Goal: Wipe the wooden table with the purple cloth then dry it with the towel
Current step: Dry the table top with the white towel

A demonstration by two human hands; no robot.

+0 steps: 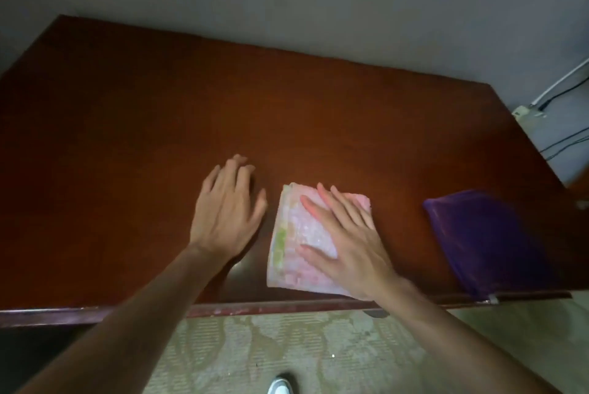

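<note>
1. Two hands are down: my right hand [347, 244] lies flat, fingers spread, pressing the folded towel [306, 240] without gripping it; my left hand [226, 209] rests open just left of the towel, holding nothing.
2. I judge this the drying step, so I keep the palm pressure even and sweep in overlapping passes.
3. Right of the towel, the purple cloth [487, 240] sits apart at the wooden table [159, 126] edge; I steer clear of it.

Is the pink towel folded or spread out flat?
Folded. The pink towel lies as a compact rectangle near the table's front edge, with stacked layers showing along its left side. The right hand rests flat on it.
</note>
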